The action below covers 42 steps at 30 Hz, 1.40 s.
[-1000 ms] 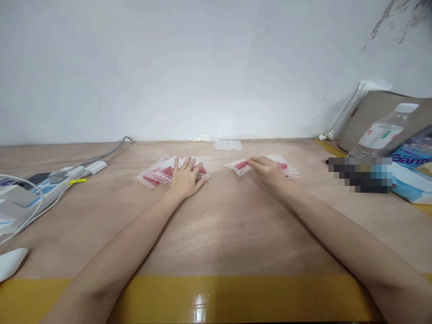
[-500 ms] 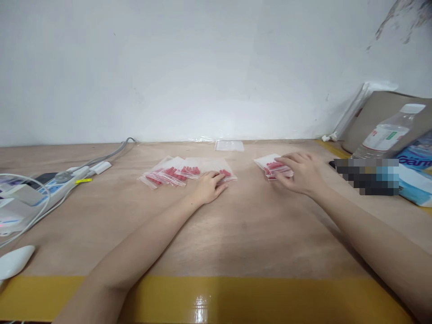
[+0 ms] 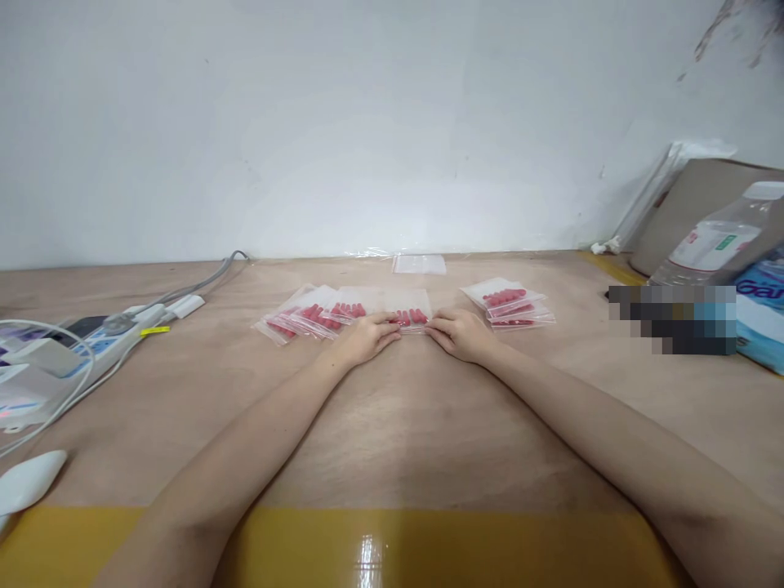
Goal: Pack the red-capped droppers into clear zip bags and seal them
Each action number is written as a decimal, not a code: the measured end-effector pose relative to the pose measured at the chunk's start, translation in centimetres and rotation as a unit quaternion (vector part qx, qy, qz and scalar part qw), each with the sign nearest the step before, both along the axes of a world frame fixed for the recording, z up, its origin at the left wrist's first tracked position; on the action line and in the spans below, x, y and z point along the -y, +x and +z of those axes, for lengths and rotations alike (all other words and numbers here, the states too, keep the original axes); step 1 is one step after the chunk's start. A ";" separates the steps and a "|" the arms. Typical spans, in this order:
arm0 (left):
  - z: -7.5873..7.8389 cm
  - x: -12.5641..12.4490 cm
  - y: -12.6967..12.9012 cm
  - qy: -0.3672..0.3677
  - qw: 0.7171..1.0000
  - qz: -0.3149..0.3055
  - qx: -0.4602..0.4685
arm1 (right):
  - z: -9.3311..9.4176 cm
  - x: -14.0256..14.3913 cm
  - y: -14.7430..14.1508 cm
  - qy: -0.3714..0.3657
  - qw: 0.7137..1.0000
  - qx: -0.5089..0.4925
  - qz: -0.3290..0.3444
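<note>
A small clear zip bag (image 3: 409, 300) with several red capsule-like pieces lies in the middle of the table between my hands. My left hand (image 3: 366, 336) pinches its near left corner, fingers closed. At the near right corner, my right hand (image 3: 461, 333) has its fingers closed on the same bag. To the left, several similar bags (image 3: 315, 314) of red pieces overlap in a row, the nearest one touching the left hand's side. Right of my right hand sits a loose stack of bags (image 3: 511, 302) with red pieces.
A flat clear bag (image 3: 420, 265) lies near the wall. At left are a white power strip (image 3: 104, 331) with cables and a white mouse (image 3: 30, 480). On the right stand a plastic bottle (image 3: 714, 241), a grey-brown box (image 3: 679, 192) and a blue pack (image 3: 763, 331); a pixelated patch hides something there.
My right hand has left the right-hand stack, whose bags now lie fanned out, and moved left to the middle bag. My left hand has shifted slightly left, uncovering more red pieces.
</note>
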<state>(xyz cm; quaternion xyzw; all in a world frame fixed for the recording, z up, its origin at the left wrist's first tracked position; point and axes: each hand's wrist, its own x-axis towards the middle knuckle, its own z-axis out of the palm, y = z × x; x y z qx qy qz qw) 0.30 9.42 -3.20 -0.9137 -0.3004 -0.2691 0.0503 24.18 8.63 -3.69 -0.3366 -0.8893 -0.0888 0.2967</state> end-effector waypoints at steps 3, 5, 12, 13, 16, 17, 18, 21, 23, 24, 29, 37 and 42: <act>-0.1 -0.2 0.1 -0.017 0.999 -0.001 0.046 | -0.2 0.2 0.3 -0.038 0.996 -0.074 0.027; -0.2 -0.4 0.2 -0.023 0.997 0.001 0.070 | -0.1 0.1 0.4 -0.054 0.991 -0.114 0.041; -0.8 -0.9 0.3 -0.004 0.993 0.010 0.118 | -0.6 -0.8 0.4 -0.010 0.991 -0.135 0.012; -0.8 -0.9 0.4 0.005 0.993 0.011 0.117 | -0.7 -1.0 0.3 -0.006 0.992 -0.128 0.001; -0.8 -1.0 0.5 0.041 0.994 0.012 0.101 | -0.8 -1.1 0.4 0.011 0.995 -0.093 -0.029; -0.7 -1.0 0.5 0.054 0.994 0.012 0.091 | -0.8 -1.0 0.4 0.023 0.996 -0.078 -0.038; -0.7 -1.0 0.5 0.067 0.994 0.011 0.080 | -0.7 -0.9 0.5 0.037 0.996 -0.063 -0.045; -0.4 -0.8 0.5 0.107 0.993 0.014 0.044 | -0.3 -0.6 0.7 0.080 0.994 -0.028 -0.062; -0.2 -0.7 0.4 0.131 0.991 0.016 0.024 | -0.2 -0.5 0.8 0.100 0.992 -0.011 -0.074; -0.2 -0.6 0.4 0.141 0.990 0.015 0.015 | -0.1 -0.4 0.9 0.108 0.991 -0.002 -0.082; 0.1 -0.4 0.5 0.177 0.984 0.003 -0.012 | 0.1 -0.2 0.9 0.141 0.982 0.037 -0.119; 0.2 -0.2 0.6 0.193 0.981 0.004 -0.015 | 0.7 0.4 0.0 0.126 0.987 0.030 -0.095; 0.0 -0.1 0.9 0.192 0.981 0.007 -0.019 | 0.7 0.2 -3.0 0.104 0.991 0.063 -0.062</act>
